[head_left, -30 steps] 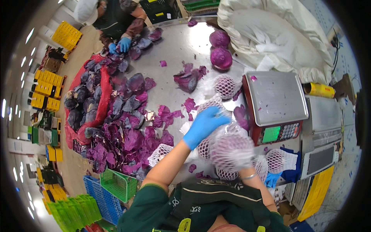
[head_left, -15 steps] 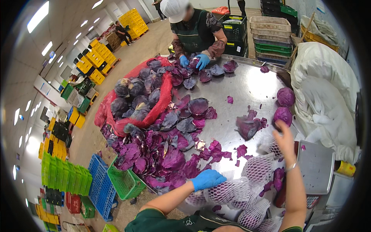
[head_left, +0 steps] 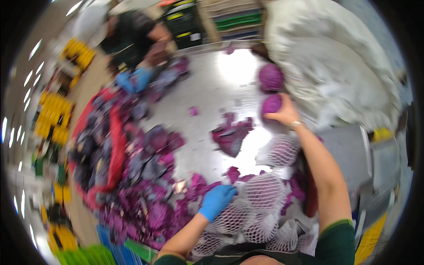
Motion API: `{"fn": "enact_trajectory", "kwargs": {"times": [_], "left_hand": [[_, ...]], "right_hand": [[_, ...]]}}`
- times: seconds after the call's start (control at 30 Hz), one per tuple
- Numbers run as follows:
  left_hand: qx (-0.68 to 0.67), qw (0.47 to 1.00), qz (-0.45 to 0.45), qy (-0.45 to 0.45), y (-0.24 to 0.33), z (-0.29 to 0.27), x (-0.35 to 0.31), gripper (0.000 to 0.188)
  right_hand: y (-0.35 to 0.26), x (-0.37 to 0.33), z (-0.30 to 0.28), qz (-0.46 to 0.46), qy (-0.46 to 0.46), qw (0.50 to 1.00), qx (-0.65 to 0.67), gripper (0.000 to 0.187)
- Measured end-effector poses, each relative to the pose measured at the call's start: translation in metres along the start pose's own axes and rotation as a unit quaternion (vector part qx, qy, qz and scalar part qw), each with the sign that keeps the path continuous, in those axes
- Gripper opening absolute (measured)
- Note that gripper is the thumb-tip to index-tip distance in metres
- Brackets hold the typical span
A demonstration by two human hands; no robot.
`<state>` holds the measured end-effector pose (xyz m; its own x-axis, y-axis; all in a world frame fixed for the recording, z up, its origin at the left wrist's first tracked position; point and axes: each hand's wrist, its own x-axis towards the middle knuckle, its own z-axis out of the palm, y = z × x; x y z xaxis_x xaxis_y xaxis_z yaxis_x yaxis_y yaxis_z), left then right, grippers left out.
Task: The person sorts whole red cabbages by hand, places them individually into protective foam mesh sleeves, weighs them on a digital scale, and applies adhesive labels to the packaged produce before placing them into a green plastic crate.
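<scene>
At two o'clock in my view, a purple cabbage [head_left: 270,104] sits on the metal worktop [head_left: 198,138], my right grip [head_left: 286,112] curled round its outer side, thumb at the near edge. I'd expect it dense, stiff and a bit slippery, with leaves that bruise; I'd palm it round the middle. At six o'clock, my gloved left grip [head_left: 218,202] is beside netted cabbages [head_left: 265,192]; whether it's closed I can't tell.

the co-worker's blue gloves [head_left: 134,81] are smeared by blur, the right hand [head_left: 286,111] hides part of a cabbage [head_left: 270,104], and the right forearm [head_left: 324,168] partly covers the scale [head_left: 344,148].
</scene>
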<state>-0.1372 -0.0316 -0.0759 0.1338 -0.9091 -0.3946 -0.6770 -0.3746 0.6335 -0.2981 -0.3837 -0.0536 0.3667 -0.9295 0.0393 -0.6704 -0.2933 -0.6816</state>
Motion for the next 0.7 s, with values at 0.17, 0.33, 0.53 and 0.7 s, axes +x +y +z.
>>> {"fn": "enact_trajectory", "kwargs": {"times": [0.17, 0.33, 0.53, 0.7], "left_hand": [[0.0, 0.998, 0.058, 0.027, 0.016, -0.04, 0.026, 0.034], [0.102, 0.955, 0.245, 0.13, 0.095, -0.072, 0.111, 0.03], [0.037, 0.862, 0.485, 0.145, 0.28, -0.007, 0.269, 0.052], [0.021, 0.959, 0.225, 0.173, 0.34, 0.052, 0.417, 0.046]], "right_hand": [[-0.025, -0.042, -0.068, 0.055, -0.13, 0.942, 0.305, 0.103], [-0.012, -0.149, -0.205, -0.088, -0.032, 0.996, 0.005, 0.105], [0.064, -0.224, -0.245, 0.052, 0.028, 0.996, -0.07, 0.105], [0.043, -0.234, -0.229, 0.021, 0.039, 0.995, -0.086, 0.118]]}}
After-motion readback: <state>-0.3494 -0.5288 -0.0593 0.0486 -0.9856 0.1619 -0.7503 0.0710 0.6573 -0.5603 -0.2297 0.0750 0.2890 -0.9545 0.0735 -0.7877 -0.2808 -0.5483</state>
